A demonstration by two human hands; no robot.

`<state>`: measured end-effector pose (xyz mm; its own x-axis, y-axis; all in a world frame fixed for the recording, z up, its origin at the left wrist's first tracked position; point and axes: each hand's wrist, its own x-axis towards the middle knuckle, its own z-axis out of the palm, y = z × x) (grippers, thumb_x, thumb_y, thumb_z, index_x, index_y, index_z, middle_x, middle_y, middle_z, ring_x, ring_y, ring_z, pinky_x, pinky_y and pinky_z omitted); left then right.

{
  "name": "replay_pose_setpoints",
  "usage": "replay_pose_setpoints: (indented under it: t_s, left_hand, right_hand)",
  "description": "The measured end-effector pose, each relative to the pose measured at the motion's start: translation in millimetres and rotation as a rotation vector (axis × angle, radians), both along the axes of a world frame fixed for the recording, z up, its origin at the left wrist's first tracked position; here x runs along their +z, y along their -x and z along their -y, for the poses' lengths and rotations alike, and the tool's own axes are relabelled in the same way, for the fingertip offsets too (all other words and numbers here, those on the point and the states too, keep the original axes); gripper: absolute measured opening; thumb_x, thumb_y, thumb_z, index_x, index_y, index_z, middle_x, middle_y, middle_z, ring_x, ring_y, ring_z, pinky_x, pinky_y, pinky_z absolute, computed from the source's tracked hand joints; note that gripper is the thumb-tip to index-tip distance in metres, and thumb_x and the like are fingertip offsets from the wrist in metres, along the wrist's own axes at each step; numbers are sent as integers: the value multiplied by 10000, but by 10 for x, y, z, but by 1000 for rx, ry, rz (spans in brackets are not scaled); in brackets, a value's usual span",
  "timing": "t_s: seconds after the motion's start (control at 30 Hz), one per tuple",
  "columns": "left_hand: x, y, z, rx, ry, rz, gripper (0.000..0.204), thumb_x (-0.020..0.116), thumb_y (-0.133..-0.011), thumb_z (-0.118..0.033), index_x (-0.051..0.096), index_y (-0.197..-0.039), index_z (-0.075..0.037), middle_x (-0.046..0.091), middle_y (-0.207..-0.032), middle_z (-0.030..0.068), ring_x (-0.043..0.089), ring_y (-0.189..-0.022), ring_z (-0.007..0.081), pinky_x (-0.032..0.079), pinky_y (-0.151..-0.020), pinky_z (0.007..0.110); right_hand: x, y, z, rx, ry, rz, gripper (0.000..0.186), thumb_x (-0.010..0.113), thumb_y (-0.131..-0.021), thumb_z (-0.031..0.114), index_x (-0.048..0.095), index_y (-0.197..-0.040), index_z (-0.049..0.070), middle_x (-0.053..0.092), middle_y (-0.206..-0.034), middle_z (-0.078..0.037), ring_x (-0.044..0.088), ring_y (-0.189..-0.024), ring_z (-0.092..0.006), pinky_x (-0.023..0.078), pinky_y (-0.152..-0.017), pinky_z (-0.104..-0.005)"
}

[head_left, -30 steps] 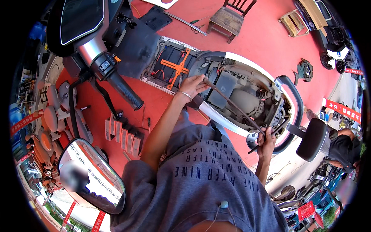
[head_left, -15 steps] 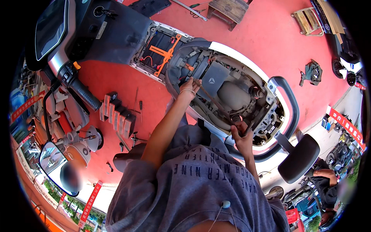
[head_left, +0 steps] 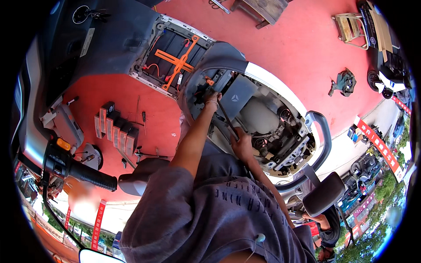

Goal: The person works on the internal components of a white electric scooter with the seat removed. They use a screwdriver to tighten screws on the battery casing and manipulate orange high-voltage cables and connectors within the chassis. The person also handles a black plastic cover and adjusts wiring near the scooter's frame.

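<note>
- Grip, left hand (head_left: 212,98): closed about the forward end of the rod, just inside the left part of the scooter's bay (head_left: 276,83); fingertips partly hidden, no gap seen between fingers and palm.
- Grip, right hand (head_left: 242,140): wrapped round the other end, over the bay's near edge; fingers curled, exact thumb pressure cannot be told.
- Dark rod (head_left: 227,118): one, long and thin; slanting across the near left part of the bay, from one hand to the other. Whether its tips touch anything below cannot be told.
- Handling, judged: stiff, probably metal, moderate to light in weight; not fragile; may slip if greasy. Best held near both ends, as here, with the fingers clear of the bay's edges.
- Flat grey box (head_left: 237,94): inside the bay, just beyond the rod.
- Rounded housing (head_left: 259,116): mid-bay, dull and dusty, to the right of the rod.
- Coil spring (head_left: 287,115): in the bay's right part, beside the housing.
- Orange cross-shaped bracket (head_left: 177,63): left of the bay, over dark blocks in the floorboard opening.
- Black grab rail (head_left: 323,136): curving round the bay's right end.
- Row of small boxes (head_left: 117,127): on the red floor, well left of the bay.
</note>
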<state>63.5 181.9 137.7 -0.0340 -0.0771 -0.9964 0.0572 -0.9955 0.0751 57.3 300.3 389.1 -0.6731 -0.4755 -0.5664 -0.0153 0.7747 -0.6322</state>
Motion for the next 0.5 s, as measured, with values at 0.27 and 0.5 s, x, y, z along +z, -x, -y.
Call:
replay_pose_setpoints:
  t_s: [0.27, 0.5]
  left_hand:
    - [-682, -6, -41, -214, 118, -52, 130, 506, -792, 12, 475, -918, 14, 517, -828, 76, 553, -678, 143, 494, -578, 216]
    - [-706, -24, 12, -368, 227, -75, 227, 540, -766, 24, 492, -987, 4, 507, -762, 62, 529, -642, 145, 449, -548, 226]
  right_hand:
    - [-430, 114, 194, -91, -88, 68, 162, 539, -750, 69, 517, -885, -19, 552, -680, -232, 566, -663, -387, 432, -545, -381]
    - [-572, 169, 171, -169, -63, 88, 133, 514, -806, 124, 512, -832, -6, 473, -576, -217, 445, -476, -328, 367, -459, -359]
